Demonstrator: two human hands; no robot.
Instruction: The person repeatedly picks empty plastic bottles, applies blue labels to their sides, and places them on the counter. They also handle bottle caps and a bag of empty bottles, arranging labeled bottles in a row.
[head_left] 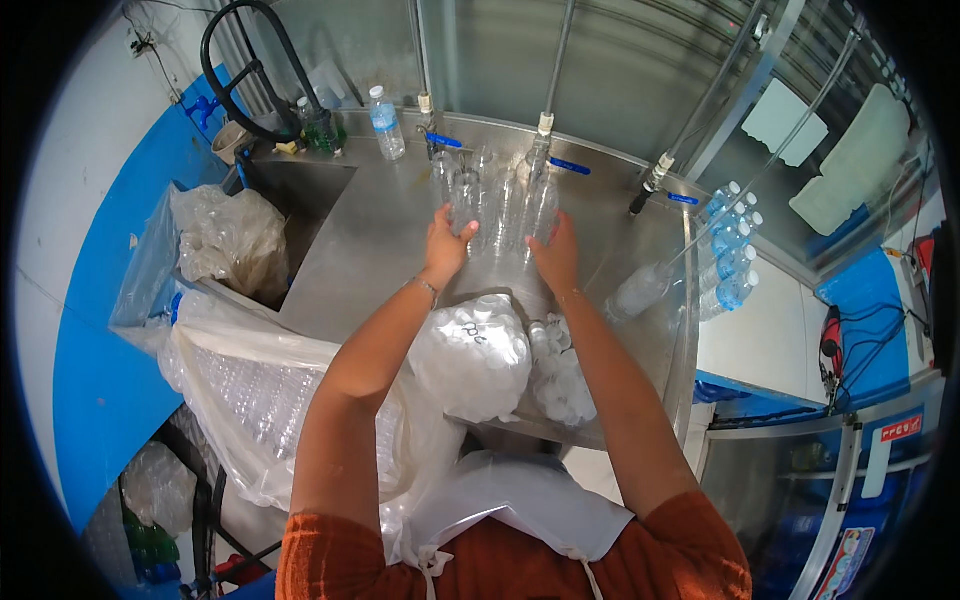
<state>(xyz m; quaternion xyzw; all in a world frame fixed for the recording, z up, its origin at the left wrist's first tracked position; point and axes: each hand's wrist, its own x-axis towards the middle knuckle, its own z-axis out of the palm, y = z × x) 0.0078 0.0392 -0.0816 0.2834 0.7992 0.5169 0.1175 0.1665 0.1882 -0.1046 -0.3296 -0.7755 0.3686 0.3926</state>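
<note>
smooth stainless-steel counter (345, 255) beside a blue-and-white wall (95, 290), glossy clear plastic bottles (503, 215) bunched toward its back edge, left hand (446, 246) and right hand (555, 252), both half-curled, clasped the bunch between them, a lumpy translucent bag (473, 362) sat by the front edge

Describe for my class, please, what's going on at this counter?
A person has a cluster of clear bottles between two bare hands, the left-hand grip on one side and the right-hand grip on the other. They are over the steel counter, near the taps. Closer to the person are two bulging plastic bags, and a large plastic bag of more clear bottles is at the left. Blue-labelled bottles stand grouped beyond the counter's right edge.
</note>
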